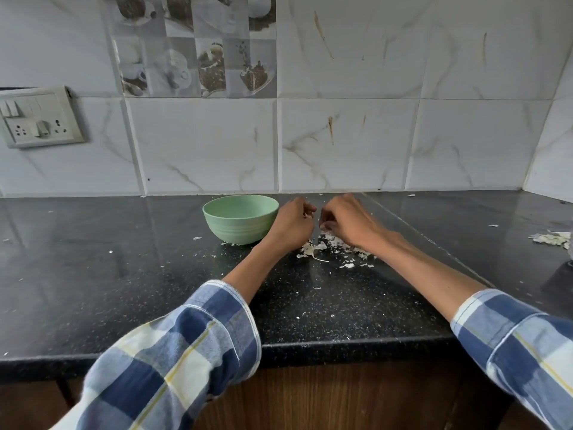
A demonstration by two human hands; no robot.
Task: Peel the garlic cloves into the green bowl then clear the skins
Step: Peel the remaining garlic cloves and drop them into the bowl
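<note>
Green bowl [241, 218] is sitting upright, mouth facing up, on the black counter [93, 274] near the tiled wall. Left hand [291, 225] is touching the bowl's 3 o'clock side, fingers curled; contents cannot be told. Right hand [348, 221], fingers curled, is pinching something pale, its axis unreadable. Garlic skins [328, 248] are lying scattered under both hands. No legible writing is showing.
</note>
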